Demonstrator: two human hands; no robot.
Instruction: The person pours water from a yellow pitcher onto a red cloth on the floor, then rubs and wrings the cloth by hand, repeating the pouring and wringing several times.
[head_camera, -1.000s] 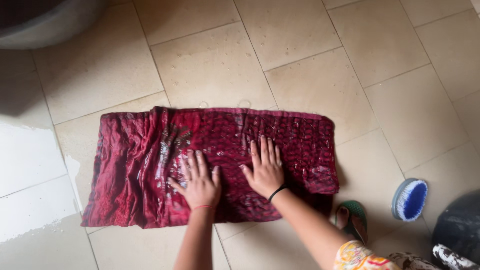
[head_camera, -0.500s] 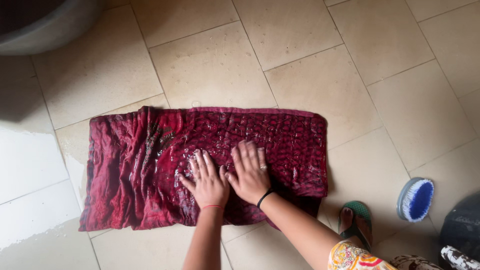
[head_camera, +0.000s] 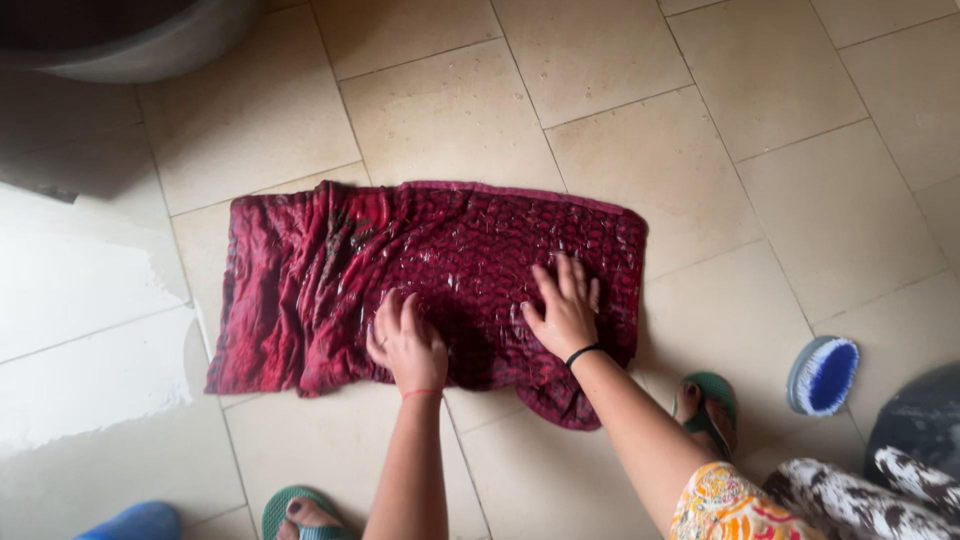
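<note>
From the head camera, a wet, dark red patterned cloth (head_camera: 420, 285) lies spread flat on the beige tiled floor (head_camera: 700, 150), its long side running left to right, its left part bunched into wrinkles and its near right corner hanging out in a loose flap. The left hand (head_camera: 407, 345) rests on the cloth close to its near edge with fingers curled and pressing down, gripping nothing; the right hand (head_camera: 566, 310) lies flat with fingers spread apart on the cloth's right part, also holding nothing. The fabric looks soaked, glistening, soft and limp, so it is likely heavy with water, clinging to the tiles and slippery; an edge or corner, such as the near right flap, seems the easiest place to pinch it. A round blue-bristled scrubbing brush (head_camera: 822, 375) lies on the floor well to the right, beside a foot in a green sandal (head_camera: 708, 410), and a grey basin (head_camera: 130, 40) sits at the far left corner
</note>
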